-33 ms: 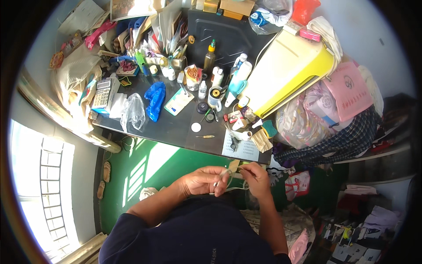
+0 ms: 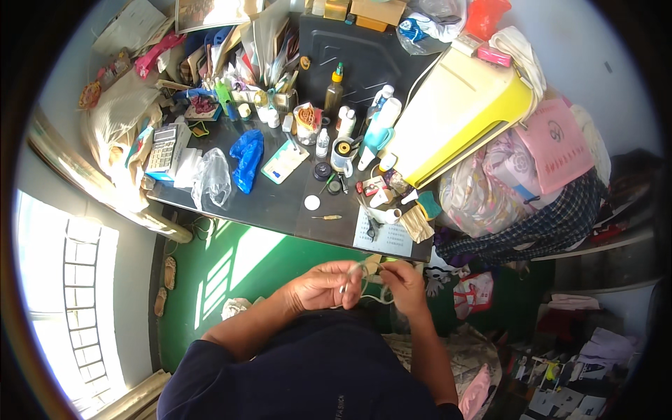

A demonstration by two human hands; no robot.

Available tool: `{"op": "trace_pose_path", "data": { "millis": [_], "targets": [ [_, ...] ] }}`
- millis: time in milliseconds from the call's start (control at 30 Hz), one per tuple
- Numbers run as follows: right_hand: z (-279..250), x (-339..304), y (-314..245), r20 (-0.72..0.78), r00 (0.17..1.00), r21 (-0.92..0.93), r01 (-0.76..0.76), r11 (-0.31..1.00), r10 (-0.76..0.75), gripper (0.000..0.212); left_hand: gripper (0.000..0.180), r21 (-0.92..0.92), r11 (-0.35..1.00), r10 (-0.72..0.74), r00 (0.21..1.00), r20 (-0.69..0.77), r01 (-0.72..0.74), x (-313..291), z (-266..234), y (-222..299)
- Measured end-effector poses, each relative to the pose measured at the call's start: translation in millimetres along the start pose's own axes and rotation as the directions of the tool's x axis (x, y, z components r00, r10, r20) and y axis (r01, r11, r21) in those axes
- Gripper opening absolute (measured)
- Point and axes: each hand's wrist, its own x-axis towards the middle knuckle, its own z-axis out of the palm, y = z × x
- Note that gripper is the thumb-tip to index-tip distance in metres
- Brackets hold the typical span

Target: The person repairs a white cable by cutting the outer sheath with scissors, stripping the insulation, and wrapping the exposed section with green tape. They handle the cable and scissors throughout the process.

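Note:
My left hand [image 2: 325,285] and my right hand [image 2: 406,287] are held close together in front of my body, just off the desk's near edge. Between them a thin pale cord [image 2: 383,301], which looks like a cable, bends into loops. The left fingers are closed around one part of it, and a small light-coloured tip shows by those fingers. A thumb-and-finger pinch of the right hand grips another part. The far side of the cord is partly hidden by the fingers.
Ahead stands a black desk [image 2: 280,210] with scissors [image 2: 372,227] on a printed sheet, a small screwdriver [image 2: 327,217], a mug [image 2: 342,157], bottles and a blue plastic bag [image 2: 246,159]. A yellow-and-white box-shaped appliance [image 2: 455,105] and bundled cloth crowd the right side.
Both hands have shifted very slightly, the right one a little to the left and down. The loop of cord between the fingers has changed shape a little. Both hands still grip it.

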Motion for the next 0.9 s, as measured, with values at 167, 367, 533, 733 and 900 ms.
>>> {"op": "trace_pose_path", "data": {
  "millis": [167,367,533,733,900],
  "targets": [
    [28,-12,17,0.021,0.997,-0.091,0.073,0.993,-0.072,0.013,0.029,-0.218,0.927,0.273,0.948,-0.161,-0.304,18,3,2],
    [30,-17,9,0.091,0.996,-0.226,0.026,0.974,-0.005,0.014,0.023,-0.168,0.897,0.352,0.891,-0.287,-0.408,27,-16,-5],
    [20,-22,22,0.045,0.983,-0.13,-0.171,0.977,0.178,0.018,0.016,-0.097,0.907,0.37,0.886,-0.28,-0.409,32,-27,-7],
    [13,-21,-1,0.206,0.966,-0.17,-0.121,0.978,0.155,0.02,0.014,0.026,0.899,0.42,0.845,-0.331,-0.437,41,-30,-18],
    [11,-18,-5,0.2,0.98,-0.238,0.06,0.969,-0.011,0.013,0.01,0.331,0.883,0.431,0.855,-0.29,-0.333,42,-41,-27]
  ]
}}
